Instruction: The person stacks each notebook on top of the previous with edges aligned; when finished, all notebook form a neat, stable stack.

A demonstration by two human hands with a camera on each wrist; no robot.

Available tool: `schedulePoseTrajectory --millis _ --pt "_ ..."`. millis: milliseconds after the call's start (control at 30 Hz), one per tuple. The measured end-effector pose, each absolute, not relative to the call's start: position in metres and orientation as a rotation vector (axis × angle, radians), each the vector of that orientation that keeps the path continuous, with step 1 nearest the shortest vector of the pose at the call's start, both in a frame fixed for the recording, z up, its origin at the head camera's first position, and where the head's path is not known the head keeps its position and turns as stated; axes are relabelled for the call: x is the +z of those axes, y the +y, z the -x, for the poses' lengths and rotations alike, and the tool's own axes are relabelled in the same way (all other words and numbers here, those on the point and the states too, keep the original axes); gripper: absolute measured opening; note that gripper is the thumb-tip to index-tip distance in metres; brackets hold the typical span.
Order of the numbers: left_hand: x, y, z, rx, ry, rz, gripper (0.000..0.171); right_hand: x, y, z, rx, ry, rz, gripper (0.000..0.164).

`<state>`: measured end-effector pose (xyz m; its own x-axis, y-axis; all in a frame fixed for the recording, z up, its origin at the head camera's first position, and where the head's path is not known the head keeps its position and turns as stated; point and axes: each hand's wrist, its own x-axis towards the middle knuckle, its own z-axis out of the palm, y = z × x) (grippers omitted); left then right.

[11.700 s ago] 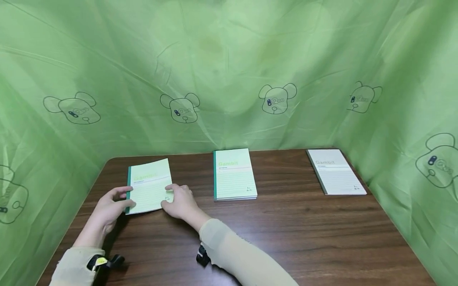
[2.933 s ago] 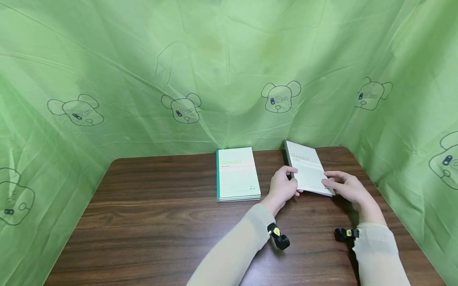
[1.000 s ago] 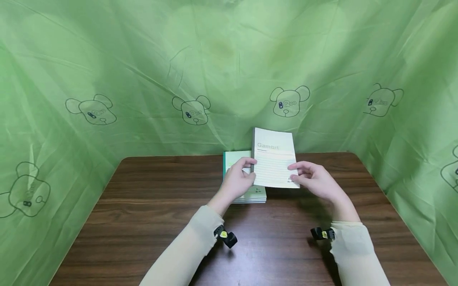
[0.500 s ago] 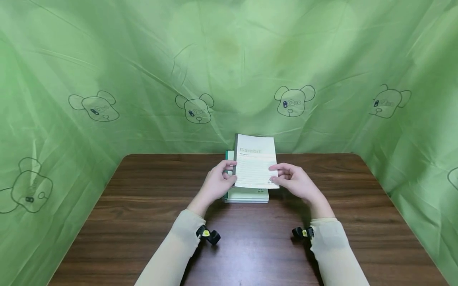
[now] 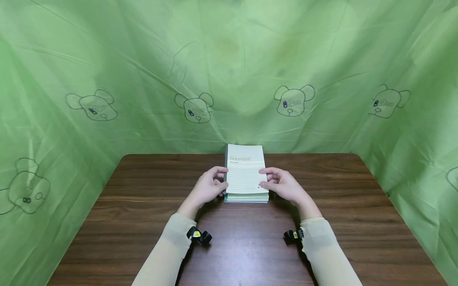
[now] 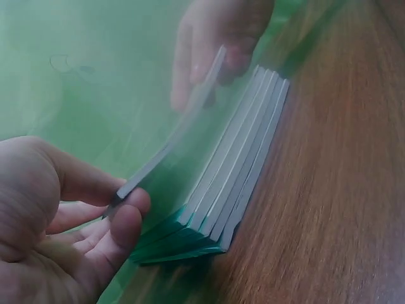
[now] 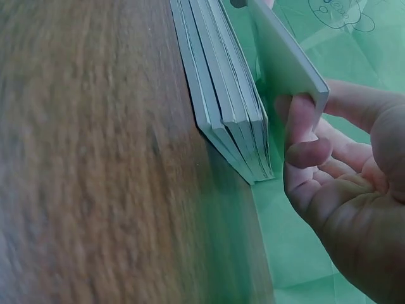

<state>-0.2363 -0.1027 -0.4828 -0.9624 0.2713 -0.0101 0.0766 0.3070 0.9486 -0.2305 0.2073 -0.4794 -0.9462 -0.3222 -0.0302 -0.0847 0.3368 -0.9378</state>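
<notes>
A notebook with a pale cover and dark grey spine (image 5: 245,169) hangs a little above a stack of green-spined notebooks (image 5: 247,198). My left hand (image 5: 207,184) pinches its spine edge, and my right hand (image 5: 284,184) pinches the opposite edge near the lower corner. In the left wrist view the held notebook (image 6: 171,140) bends slightly, with a gap over the stack (image 6: 234,164). The right wrist view shows the same gap between the notebook (image 7: 294,57) and the several stacked ones (image 7: 221,82). The held notebook covers most of the stack in the head view.
The stack stands at the back middle of a brown wooden table (image 5: 143,206). A green curtain (image 5: 229,71) with printed bear heads hangs right behind the table's back edge and along both sides. Each wrist wears a small black camera (image 5: 200,235).
The grey-spined notebook was picked up at the right, carried left over the stack, and has now come lower. Earlier, both hands held a green-spined notebook at the left, which later left that spot.
</notes>
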Motion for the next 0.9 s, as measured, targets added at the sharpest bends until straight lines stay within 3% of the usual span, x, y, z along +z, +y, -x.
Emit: schedulePoseTrajectory --millis 467,900 --pt "-0.4878 -0.1052 0.2348 1.567 2.461 -0.33 0.041 -0.4815 0.2128 0.2308 -1.561 2.418 0.305 0.059" --pt "-0.4879 -0.1083 0.2369 1.459 2.493 -0.345 0.045 -0.4865 0.2131 0.2342 -1.545 2.409 0.319 0.06"
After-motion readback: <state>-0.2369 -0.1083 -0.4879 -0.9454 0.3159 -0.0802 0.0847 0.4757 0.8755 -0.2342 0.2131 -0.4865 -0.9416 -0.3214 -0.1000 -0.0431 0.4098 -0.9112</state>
